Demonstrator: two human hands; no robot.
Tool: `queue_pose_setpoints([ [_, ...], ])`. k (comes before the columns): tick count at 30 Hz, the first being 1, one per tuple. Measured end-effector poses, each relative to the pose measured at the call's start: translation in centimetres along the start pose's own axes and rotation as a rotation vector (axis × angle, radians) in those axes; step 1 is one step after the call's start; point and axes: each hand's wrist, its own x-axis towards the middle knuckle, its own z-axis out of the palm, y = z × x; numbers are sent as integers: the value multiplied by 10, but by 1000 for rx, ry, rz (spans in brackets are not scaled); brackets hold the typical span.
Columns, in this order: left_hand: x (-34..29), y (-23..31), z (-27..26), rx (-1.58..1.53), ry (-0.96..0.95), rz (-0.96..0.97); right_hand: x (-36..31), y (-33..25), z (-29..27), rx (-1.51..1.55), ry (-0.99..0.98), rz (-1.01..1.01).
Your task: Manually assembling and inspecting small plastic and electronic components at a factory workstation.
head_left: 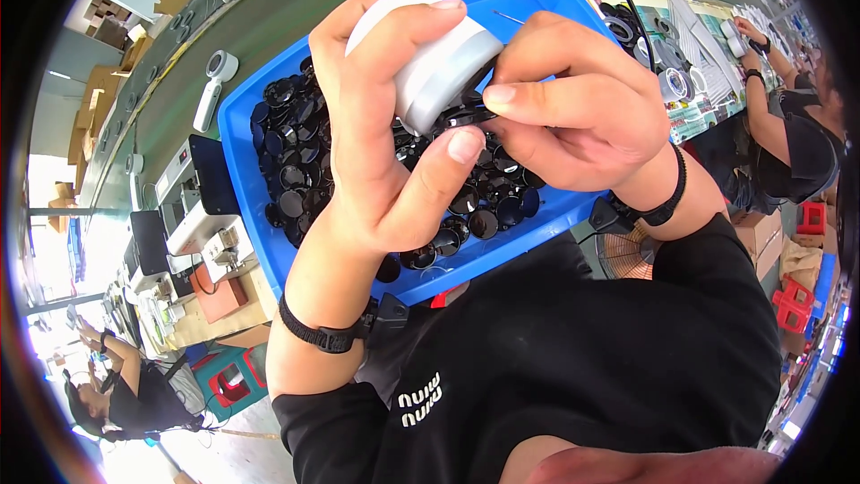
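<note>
My left hand [385,125] is wrapped round a white cylindrical housing [439,67], tilted with its dark open end toward my right hand. A small black part [463,114] sits at that open end, against my left thumb tip. My right hand [582,94] is closed in a pinch, thumb and finger at the edge of the black part. A thin metal rod [509,16] shows beyond my right knuckles; whether my hand holds it I cannot tell. Under both hands stands a blue bin [240,139] with many glossy black discs [296,175].
A green conveyor [305,9] runs behind the bin. On it lies a white handheld device [213,90]. Dark-screened equipment [193,193] stands left of the bin. At right, a table holds grey rings [674,82], with a co-worker [779,125] there; another person [134,394] sits far left.
</note>
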Motion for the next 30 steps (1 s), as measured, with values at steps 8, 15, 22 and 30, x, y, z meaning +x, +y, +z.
queue_pose_setpoints([
  [8,4,-3,0,194,-20,128,-2,-6,0,8,23,51],
  [15,-10,-1,2,249,81,141,0,-9,-4,179,62,109],
  [22,-3,6,-5,251,34,171,0,-5,-5,166,36,127],
  [30,0,10,-6,262,-17,182,-2,-8,-2,149,82,187],
])
